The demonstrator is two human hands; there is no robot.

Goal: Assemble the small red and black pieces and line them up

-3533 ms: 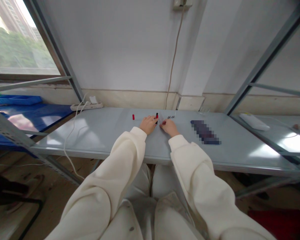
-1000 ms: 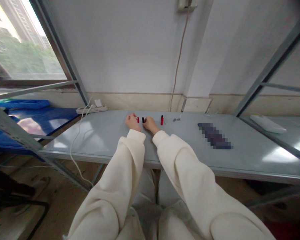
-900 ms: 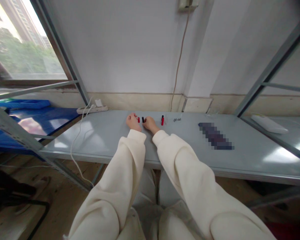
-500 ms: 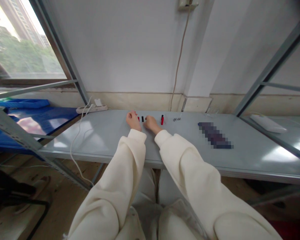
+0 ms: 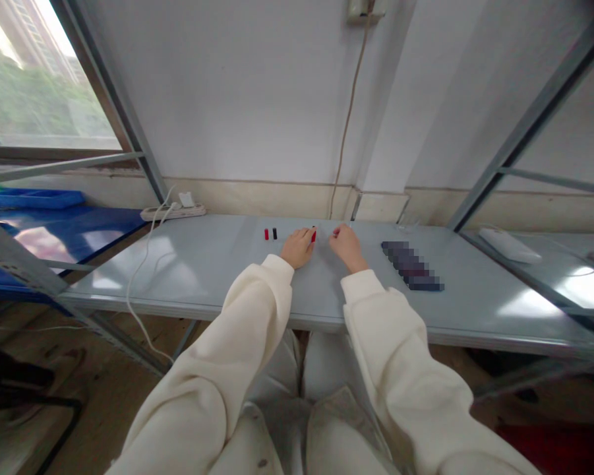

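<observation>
On the grey table, a small red piece [image 5: 266, 234] and a small black piece [image 5: 275, 233] stand side by side, apart from my hands. To their right, my left hand [image 5: 297, 247] has its fingers round a red tube with a dark top [image 5: 313, 235]. Further right, my right hand [image 5: 345, 243] is closed in a pinch above the tabletop. What its fingers hold, if anything, is too small to make out.
A blurred dark object [image 5: 411, 265] lies on the table [image 5: 217, 264] at the right. A white power strip [image 5: 173, 212] with a hanging cable is at the back left. Metal posts frame both sides, and a blue tray [image 5: 34, 198] stands beyond.
Both hands have moved right, away from the red and black pieces, which now stand uncovered. My left hand has reached the red tube. My right hand is where the small metal bits were visible.
</observation>
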